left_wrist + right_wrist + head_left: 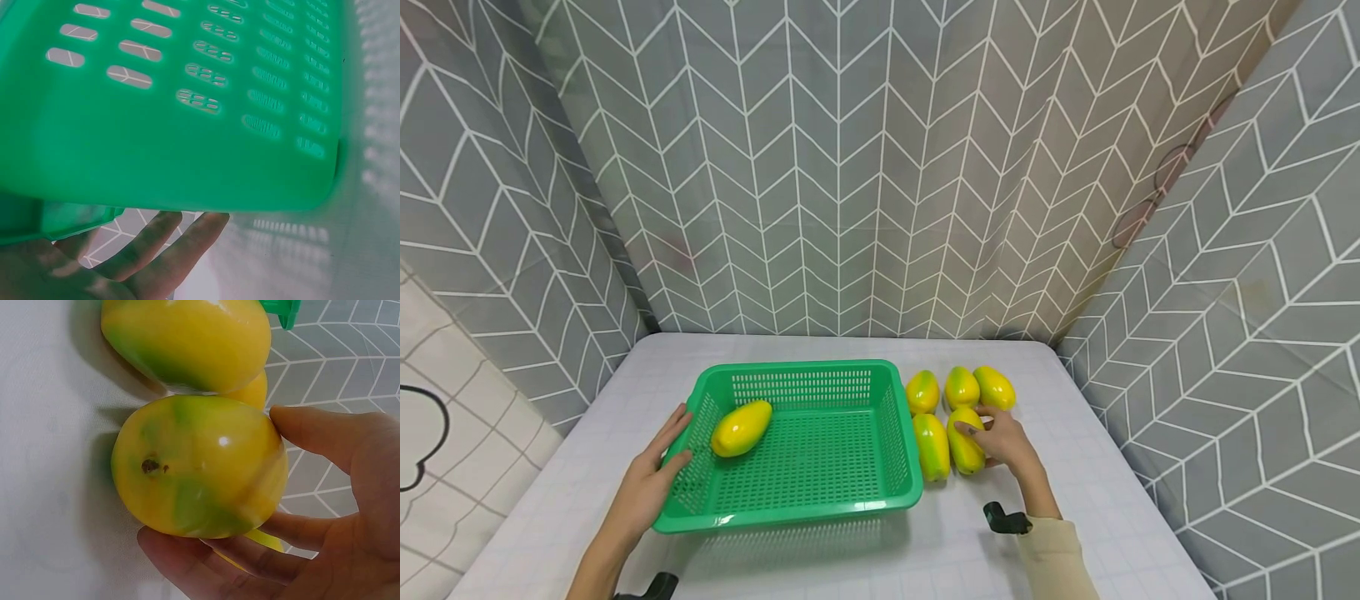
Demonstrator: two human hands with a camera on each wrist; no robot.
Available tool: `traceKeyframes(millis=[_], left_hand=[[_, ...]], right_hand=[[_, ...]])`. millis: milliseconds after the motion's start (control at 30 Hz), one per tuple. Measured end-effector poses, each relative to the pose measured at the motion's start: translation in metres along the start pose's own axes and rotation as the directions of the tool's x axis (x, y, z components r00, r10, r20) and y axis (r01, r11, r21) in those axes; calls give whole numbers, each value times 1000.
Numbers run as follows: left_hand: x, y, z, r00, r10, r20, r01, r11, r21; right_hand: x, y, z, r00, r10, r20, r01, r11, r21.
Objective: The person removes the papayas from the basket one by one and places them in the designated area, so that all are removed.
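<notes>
A green plastic basket (820, 458) with slotted walls stands on the table, and one yellow mango (742, 428) lies inside at its left. My left hand (651, 471) rests against the basket's left side, its fingers mostly straight and the thumb near the rim; in the left wrist view the fingertips (215, 219) touch the green plastic. On the right, my right hand (1003, 437) grips a yellow-green mango (200, 465), thumb on one side and fingers on the other. This mango is in the front row of a group, right beside another mango (932, 447).
Behind the gripped mango lie several more, among them a left one (922, 392), a middle one (962, 388) and a right one (995, 388). The white table (1000, 558) is bordered by grey patterned curtains (850, 208) at the back and sides.
</notes>
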State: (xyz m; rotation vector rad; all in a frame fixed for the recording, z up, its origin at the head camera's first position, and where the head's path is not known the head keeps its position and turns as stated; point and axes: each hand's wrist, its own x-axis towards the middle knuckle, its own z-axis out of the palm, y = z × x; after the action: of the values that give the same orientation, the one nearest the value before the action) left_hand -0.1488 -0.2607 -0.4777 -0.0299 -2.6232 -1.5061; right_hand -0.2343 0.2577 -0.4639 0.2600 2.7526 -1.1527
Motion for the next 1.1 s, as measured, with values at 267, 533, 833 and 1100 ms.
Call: traceKeyframes(millis=[267,533,833,1100], left_hand=[[1,0,0,1000,-9,3,9,1000,13],[1,0,-1,1000,-3,1,3,1000,1],[0,0,0,1000,-6,2,6,1000,-21],[1,-2,0,1000,-9,11,9,1000,-14]], right_hand=[[-1,5,-2,1000,-13,21,12,999,39],[-1,2,-10,1000,-6,13,6,1000,4],[-2,1,-21,1000,-19,-19,18,998,-56],[-3,-8,-28,999,-45,-27,44,998,-37]])
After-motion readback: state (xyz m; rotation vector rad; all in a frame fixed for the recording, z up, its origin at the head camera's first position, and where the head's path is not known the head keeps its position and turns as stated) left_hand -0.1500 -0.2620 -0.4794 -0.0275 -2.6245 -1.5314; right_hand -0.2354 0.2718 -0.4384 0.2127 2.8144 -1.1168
